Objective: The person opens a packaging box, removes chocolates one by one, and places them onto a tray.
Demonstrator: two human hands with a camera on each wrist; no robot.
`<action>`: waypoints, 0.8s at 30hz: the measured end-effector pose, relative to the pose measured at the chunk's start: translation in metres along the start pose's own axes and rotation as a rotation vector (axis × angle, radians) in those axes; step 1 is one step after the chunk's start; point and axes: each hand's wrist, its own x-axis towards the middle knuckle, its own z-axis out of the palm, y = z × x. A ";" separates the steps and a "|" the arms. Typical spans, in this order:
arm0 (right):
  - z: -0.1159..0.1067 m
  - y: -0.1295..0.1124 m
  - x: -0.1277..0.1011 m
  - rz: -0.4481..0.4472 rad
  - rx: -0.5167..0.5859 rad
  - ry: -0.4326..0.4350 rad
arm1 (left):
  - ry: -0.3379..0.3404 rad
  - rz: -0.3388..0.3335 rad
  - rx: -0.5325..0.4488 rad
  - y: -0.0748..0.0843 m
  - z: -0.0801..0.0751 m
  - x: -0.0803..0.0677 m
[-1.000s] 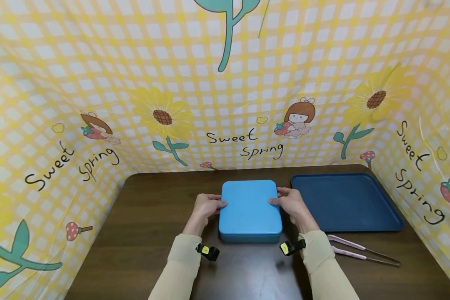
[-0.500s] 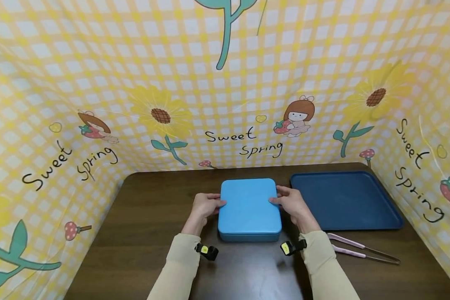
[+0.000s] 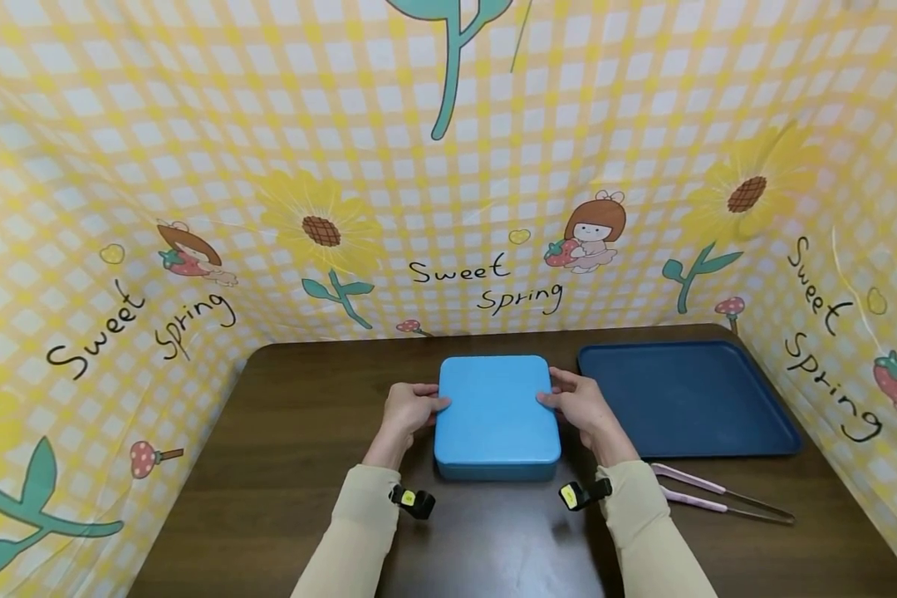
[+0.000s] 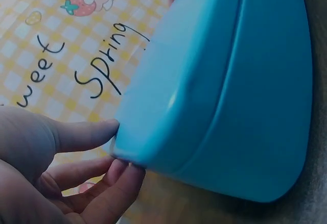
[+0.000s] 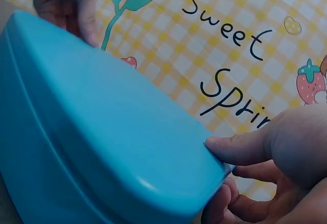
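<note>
A light-blue lidded box [image 3: 497, 411] with rounded corners sits on the brown table, and a seam [image 4: 220, 99] runs around its side below the lid. My left hand [image 3: 409, 411] grips its left side, thumb over the top edge and fingers against the side wall. On the opposite side my right hand [image 3: 579, 405] holds it the same way, the thumb [image 5: 237, 147] pressing the lid's edge. Both wrist views show the curled fingers at the lid's rim. The lid is on, so the inside of the box is hidden.
A dark-blue tray [image 3: 691, 403] lies to the right of the box. In front of it rests a pair of tongs [image 3: 725, 496] with pink handles, partly behind the right sleeve. A yellow checked cloth [image 3: 448, 191] walls the table [image 3: 284, 482] at the back and sides.
</note>
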 end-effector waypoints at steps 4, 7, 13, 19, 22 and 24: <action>0.001 -0.004 0.000 -0.030 -0.021 0.005 | 0.009 0.003 -0.008 0.003 -0.001 -0.003; 0.000 -0.006 0.000 -0.036 -0.034 0.016 | 0.006 0.004 -0.031 0.006 -0.002 -0.004; 0.000 -0.004 0.000 -0.037 -0.023 0.040 | 0.003 0.000 -0.061 0.010 -0.005 -0.007; -0.002 -0.005 -0.003 -0.075 0.000 0.067 | -0.011 0.009 -0.084 0.014 -0.008 -0.009; -0.003 -0.006 -0.004 -0.081 0.007 0.080 | -0.018 0.021 -0.099 0.014 -0.010 -0.009; -0.003 -0.008 -0.005 -0.079 0.021 0.085 | -0.024 0.036 -0.113 0.014 -0.010 -0.009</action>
